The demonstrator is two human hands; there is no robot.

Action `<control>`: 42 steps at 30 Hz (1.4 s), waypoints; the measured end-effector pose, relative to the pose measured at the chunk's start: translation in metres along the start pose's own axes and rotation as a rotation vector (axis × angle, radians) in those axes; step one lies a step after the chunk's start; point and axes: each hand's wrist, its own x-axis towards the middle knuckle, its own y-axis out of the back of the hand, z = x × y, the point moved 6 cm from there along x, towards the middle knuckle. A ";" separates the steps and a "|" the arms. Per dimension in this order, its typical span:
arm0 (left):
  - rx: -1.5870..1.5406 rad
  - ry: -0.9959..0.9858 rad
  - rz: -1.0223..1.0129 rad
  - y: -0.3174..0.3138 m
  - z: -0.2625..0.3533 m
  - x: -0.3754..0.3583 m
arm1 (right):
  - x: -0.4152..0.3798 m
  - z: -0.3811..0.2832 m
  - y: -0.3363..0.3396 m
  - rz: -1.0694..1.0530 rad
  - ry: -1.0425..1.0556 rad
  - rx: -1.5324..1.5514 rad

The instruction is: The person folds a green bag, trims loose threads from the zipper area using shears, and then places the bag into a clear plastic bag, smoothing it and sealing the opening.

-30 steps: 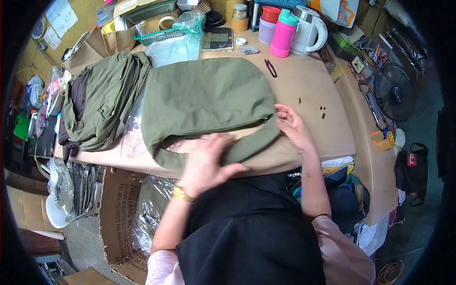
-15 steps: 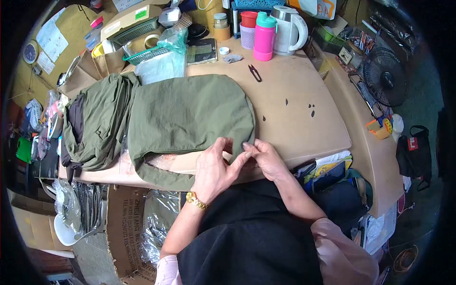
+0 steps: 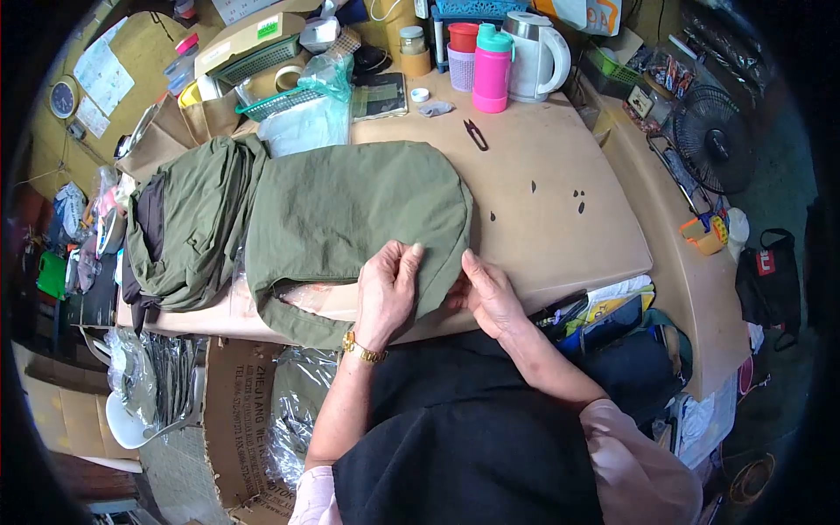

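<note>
An olive-green cloth bag piece [image 3: 350, 201] lies flat on the table, with a curved seam along its right end and a strap-like loop at its lower left. My left hand [image 3: 387, 287] is closed on its lower edge, thumb on top and the fingers mostly hidden. On the lower right edge of the same cloth, my right hand [image 3: 490, 297] pinches with the thumb uppermost; its fingertips are partly under the fabric. A gold watch [image 3: 362, 350] circles my left wrist. To the left sits a crumpled olive-green bag [image 3: 188, 232].
Small thread snips [image 3: 475, 135] and several dark scraps [image 3: 534, 186] lie on the brown-covered table [image 3: 560, 236]. Behind stand a pink bottle [image 3: 492, 79] and a kettle [image 3: 535, 57]. A cardboard box [image 3: 232, 411] is below the front edge; a fan [image 3: 710, 140] is at right.
My hands have moved apart along the cloth's lower right edge. The left hand has turned so its thumb lies on top, and that corner is now spread flatter.
</note>
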 end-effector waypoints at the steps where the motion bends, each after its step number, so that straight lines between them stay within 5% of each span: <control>1: 0.040 0.016 -0.031 0.000 0.006 -0.002 | -0.003 -0.008 -0.009 0.014 0.016 -0.017; 5: 0.508 -0.027 -0.251 0.003 0.039 -0.011 | 0.019 -0.001 0.013 0.015 0.067 -0.006; 14: 0.504 -0.036 -0.281 -0.002 0.032 -0.013 | 0.027 -0.014 -0.004 -0.037 0.084 -0.141; 17: 0.556 -0.105 -0.353 0.006 0.030 -0.024 | 0.061 -0.036 0.046 0.048 0.352 -0.387; 20: 0.575 -0.085 -0.367 0.012 0.021 -0.031 | -0.001 -0.098 -0.004 0.496 1.096 -1.015; 23: 0.540 -0.199 -0.300 0.004 0.020 -0.034 | -0.025 -0.072 -0.068 -0.079 1.268 -1.426; 26: 0.661 -0.245 -0.343 0.015 0.039 -0.039 | 0.005 -0.048 -0.050 -0.307 1.093 -1.622; 28: 0.701 -0.285 -0.271 0.036 0.027 -0.041 | 0.019 -0.064 -0.040 -0.185 1.222 -1.557; 32: 0.540 -0.087 -0.170 0.075 0.010 -0.033 | 0.039 -0.090 -0.003 0.002 1.006 -1.560; 36: 0.616 -0.186 -0.177 0.072 0.004 -0.033 | 0.034 -0.096 -0.014 0.113 0.875 -1.725; 37: 0.648 -0.239 -0.183 0.070 0.006 -0.031 | 0.031 -0.093 -0.029 0.112 0.882 -1.728; 39: 0.665 -0.294 -0.170 0.062 0.011 -0.028 | 0.000 -0.084 -0.071 0.055 1.291 -1.565; 40: 0.690 -0.353 -0.160 0.056 0.018 -0.029 | -0.007 -0.084 -0.073 0.051 1.287 -1.564; 42: 0.617 -0.537 0.180 0.052 0.055 -0.037 | -0.002 -0.054 -0.083 -0.498 0.914 -1.745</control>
